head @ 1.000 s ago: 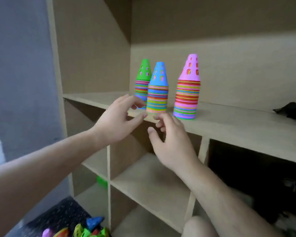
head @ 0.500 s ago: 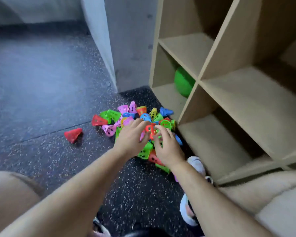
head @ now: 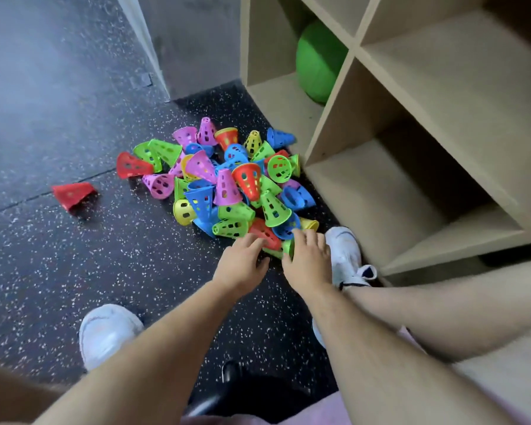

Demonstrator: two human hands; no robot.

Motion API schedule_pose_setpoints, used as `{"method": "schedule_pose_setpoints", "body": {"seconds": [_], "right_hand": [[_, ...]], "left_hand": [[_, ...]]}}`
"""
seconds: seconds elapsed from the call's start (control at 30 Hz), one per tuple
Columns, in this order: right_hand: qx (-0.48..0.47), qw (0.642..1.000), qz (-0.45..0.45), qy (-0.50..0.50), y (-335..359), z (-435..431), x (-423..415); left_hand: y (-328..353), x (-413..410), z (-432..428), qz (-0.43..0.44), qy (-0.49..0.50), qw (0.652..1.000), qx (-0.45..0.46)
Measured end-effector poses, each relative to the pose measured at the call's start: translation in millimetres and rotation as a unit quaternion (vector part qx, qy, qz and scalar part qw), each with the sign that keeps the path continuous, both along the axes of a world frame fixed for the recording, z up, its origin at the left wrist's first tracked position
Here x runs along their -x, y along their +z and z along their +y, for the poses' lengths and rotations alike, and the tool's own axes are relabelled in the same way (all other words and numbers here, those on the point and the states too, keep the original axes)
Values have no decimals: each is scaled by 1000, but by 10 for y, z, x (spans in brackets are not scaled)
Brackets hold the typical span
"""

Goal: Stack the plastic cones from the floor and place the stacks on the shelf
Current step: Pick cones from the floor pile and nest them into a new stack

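1. A loose pile of perforated plastic cones [head: 227, 185] in red, green, blue, yellow and pink lies on the dark speckled floor [head: 74, 271], just left of the light wooden shelf unit [head: 328, 127].
2. The cones lie jumbled, some upright, some tipped on their sides, some partly nested.
3. One lone red plastic cone [head: 72, 194] lies on its side well to the left of the pile, apart from the rest.
4. The left hand [head: 242, 265] reaches to the near edge of the pile, with its fingers spread and relaxed and gripping nothing. Its fingertips reach a red cone lying flat [head: 262, 233] at that edge.
5. The right hand [head: 308, 259] sits just right of the left one, its fingers extended and loose, not curled round anything. They lie over the near right corner of the pile, beside a blue cone [head: 285, 228] and a yellow cone [head: 308, 223].
6. A small green cone [head: 287, 247] shows in the gap between the two hands, close to the right thumb; whether the thumb touches it cannot be told.
7. The rest of the pile lies beyond both hands, farther from the person.
8. A large green ball [head: 318, 61] sits in the far lower compartment of the shelf unit.
9. A white shoe [head: 108, 332] stands on the floor at near left; another white shoe [head: 345, 253] stands just right of the right hand, against the shelf's base.
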State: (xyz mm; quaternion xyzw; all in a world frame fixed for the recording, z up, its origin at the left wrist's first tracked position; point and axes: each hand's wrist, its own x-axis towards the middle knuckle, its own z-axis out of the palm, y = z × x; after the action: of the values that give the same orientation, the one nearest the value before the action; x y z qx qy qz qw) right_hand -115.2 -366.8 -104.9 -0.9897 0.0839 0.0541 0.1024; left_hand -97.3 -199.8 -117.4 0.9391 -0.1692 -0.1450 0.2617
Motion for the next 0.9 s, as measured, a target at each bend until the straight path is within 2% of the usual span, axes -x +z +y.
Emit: {"method": "schedule_pose_setpoints", "body": {"seconds": [0.17,0.27,0.47,0.67,0.9], "right_hand": [[99,989,104,-40,-284,-199,4],[109,982,148,-52,-381,-220,24],[-29,989,119,-77,-350,-254,49],[-47,997,57,-35,-158,-396,147],[-240,969,53,34,27,-133,184]], "left_hand": [[-236,76,-198,23,-23,999,-11],[-280,59,-211,19,-25,1000,-3],[-273,47,-185,44,-40,998,-7],[-163,55,-143,57,-26,998,18],[-70,82,-132,90,12,994,58]]}}
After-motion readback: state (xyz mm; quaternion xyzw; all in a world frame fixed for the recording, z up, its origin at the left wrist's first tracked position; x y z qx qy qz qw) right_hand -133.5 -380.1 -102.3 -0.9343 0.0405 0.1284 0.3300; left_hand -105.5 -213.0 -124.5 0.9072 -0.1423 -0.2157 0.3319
